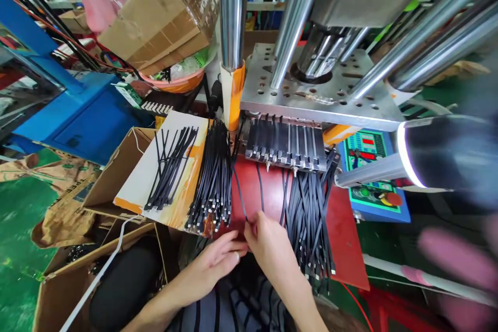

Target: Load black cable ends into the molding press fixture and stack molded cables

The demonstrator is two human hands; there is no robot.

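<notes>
Low in the middle of the head view, my right hand [266, 236] has its fingers closed on a thin black cable that runs up the red board [247, 192]. Beside it on the left, my left hand [222, 259] is held with its fingers extended, fingertips close to the right hand's; nothing shows in it. A metal fixture [286, 145] above the hands holds a row of black cables. One thick bundle of black cables [309, 212] lies right of my hands, another bundle [213, 181] lies to the left, and a smaller group [173, 166] rests on white cardboard.
A steel press plate [319, 106] with thick rods stands behind the fixture. To the right are a control panel [369, 166] and a lamp-like black cylinder [431, 153]. Open cardboard boxes [58, 295] stand at the lower left, beyond them a blue machine [85, 119].
</notes>
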